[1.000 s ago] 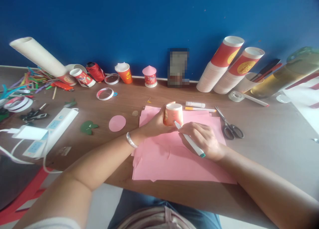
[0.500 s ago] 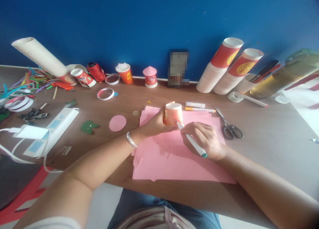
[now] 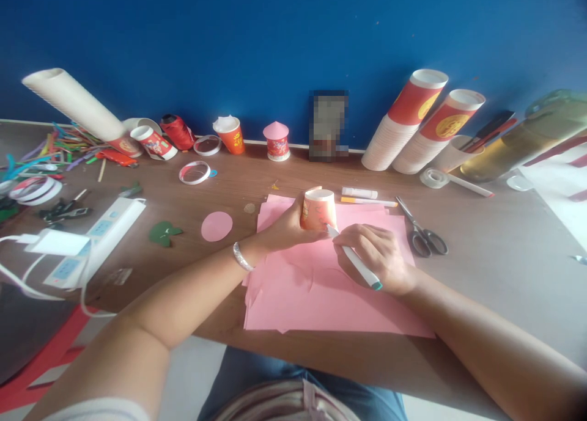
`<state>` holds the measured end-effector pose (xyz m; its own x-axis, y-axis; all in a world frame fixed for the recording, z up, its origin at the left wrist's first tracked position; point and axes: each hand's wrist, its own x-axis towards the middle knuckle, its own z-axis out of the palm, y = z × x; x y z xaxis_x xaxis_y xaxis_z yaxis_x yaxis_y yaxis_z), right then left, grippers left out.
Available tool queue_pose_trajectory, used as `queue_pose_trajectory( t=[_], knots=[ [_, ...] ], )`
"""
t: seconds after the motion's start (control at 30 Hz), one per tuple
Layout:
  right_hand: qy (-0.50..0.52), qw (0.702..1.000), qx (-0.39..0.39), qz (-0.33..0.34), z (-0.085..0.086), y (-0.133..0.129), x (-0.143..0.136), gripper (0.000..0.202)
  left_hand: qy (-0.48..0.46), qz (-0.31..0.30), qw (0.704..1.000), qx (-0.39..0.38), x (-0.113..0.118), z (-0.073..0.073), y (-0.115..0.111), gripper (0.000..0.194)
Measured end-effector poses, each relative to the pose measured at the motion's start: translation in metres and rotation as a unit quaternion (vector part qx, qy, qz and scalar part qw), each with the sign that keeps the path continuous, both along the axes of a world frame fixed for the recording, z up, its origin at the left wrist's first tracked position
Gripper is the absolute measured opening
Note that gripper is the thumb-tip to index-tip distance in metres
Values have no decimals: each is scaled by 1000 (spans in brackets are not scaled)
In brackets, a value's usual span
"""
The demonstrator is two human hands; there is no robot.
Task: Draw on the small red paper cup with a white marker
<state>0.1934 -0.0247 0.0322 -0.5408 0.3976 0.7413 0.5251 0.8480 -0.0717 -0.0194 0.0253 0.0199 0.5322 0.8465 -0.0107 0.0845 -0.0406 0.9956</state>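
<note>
My left hand (image 3: 290, 226) is closed around a short orange-and-white paper cup (image 3: 320, 209), held above a stack of pink paper (image 3: 316, 305). Between the fingers of my right hand (image 3: 373, 256) is a white marker (image 3: 360, 267) with a green end. Its tip points at the lower part of the cup and looks to be at or very near the surface. Just behind the right hand lie a glue stick (image 3: 359, 193) and a marker with a yellow band (image 3: 369, 201). Scissors (image 3: 426, 240) rest right of the paper.
Stacked paper cups (image 3: 387, 143) stand at the back right, with a tape roll (image 3: 434, 178) in front. A small pink-roofed cup lantern (image 3: 276, 143) is at the back. A pink paper circle (image 3: 217, 226), a green cutout (image 3: 162, 233) and a power strip (image 3: 103, 237) lie to the left.
Almost nothing differs. The marker tip and my right hand have shifted very slightly to the right, while the cup stays in my left hand.
</note>
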Motion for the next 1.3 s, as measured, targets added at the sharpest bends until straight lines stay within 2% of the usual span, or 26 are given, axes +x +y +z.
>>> queue_pose_trajectory(
  t=[0.13, 0.47, 0.77, 1.07, 1.2, 1.3],
  knots=[
    [16, 1000, -2, 0, -3, 0, 1, 25, 0, -4, 1000, 11, 0, 1, -1, 68],
    [1, 1000, -5, -6, -1, 0, 2, 24, 3, 5, 1000, 21, 1, 0, 0, 62],
    [-8, 1000, 4, 0, 1, 0, 0, 23, 10, 1, 1000, 2, 0, 1, -1, 79],
    [-4, 1000, 6, 4, 1, 0, 0, 25, -1, -2, 1000, 7, 2, 1, 0, 74],
    [21, 999, 5, 29, -3, 0, 0, 27, -5, -10, 1000, 18, 0, 1, 0, 65],
    [31, 997, -9, 66, -3, -2, -1, 26, 8, 3, 1000, 24, 0, 0, 0, 68]
  ],
)
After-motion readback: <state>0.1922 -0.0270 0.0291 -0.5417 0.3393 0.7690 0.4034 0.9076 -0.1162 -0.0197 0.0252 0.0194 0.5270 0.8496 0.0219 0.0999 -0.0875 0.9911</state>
